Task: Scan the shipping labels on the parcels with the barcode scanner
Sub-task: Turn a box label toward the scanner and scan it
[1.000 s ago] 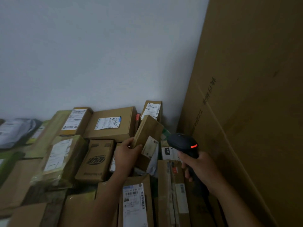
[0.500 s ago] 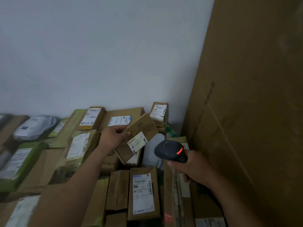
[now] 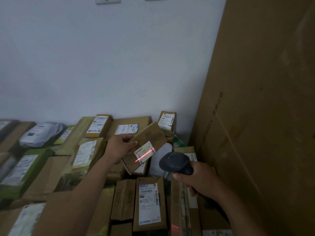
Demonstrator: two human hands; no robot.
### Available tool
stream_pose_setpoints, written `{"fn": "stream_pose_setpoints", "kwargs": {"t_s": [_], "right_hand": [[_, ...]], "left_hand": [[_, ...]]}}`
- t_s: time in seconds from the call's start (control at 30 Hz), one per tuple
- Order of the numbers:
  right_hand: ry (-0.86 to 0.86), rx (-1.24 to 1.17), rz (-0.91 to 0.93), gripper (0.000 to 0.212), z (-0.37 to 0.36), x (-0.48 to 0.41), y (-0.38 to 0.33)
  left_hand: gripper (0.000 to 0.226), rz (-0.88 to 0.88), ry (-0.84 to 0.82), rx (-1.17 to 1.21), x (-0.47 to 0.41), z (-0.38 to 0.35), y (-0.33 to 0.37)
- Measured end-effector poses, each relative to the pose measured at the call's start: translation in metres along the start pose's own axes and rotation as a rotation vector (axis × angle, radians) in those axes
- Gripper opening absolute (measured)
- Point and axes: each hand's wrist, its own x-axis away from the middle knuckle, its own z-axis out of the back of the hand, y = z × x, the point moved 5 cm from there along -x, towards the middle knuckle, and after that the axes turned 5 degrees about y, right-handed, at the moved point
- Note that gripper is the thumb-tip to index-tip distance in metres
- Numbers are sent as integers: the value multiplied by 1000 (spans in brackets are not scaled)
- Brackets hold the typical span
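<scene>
My left hand [image 3: 121,145] grips the left edge of a small brown cardboard parcel [image 3: 150,135], holding it tilted above the pile. Its white shipping label [image 3: 144,152] faces me, and a red scan line crosses it. My right hand [image 3: 199,181] grips the handle of a black barcode scanner [image 3: 175,163], whose head points at that label from the lower right, a short way off.
Many cardboard parcels with labels cover the surface below, among them a long labelled box [image 3: 149,203] and a flat box [image 3: 129,126] by the white wall. A grey poly bag [image 3: 42,133] lies at the left. A tall cardboard sheet [image 3: 259,116] stands at the right.
My left hand lifted the small parcel out of the pile and turned its label toward me. The scanner swung left toward it, and a red line now lies across the label.
</scene>
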Motion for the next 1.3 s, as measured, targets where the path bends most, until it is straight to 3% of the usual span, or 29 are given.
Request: {"fn": "stream_pose_setpoints", "kwargs": {"t_s": [0.23,0.53,0.73,0.9,1.03,1.2,1.3], "right_hand": [[57,-127,-40,17,9,-3,10],[454,-361,-188,33,50,-16,50],[509,-414,-180,30,55,-17,62],[552,-444,-166,27,52,-19,62],[522,-445,-184,30,44,-22,61],[443,-423,-221,35,33,-24,64],[406,-410,-232,34,27,-28,65]], "left_hand": [[19,-8,-27,126,2,-20,3],[25,151,-46,485,3,-95,25],[20,282,-264,586,13,-140,47],[37,292,-423,392,55,-147,34],[44,259,-442,312,94,-157,18],[29,-4,-448,65,107,-167,12],[15,-138,-289,28,94,-165,8]]}}
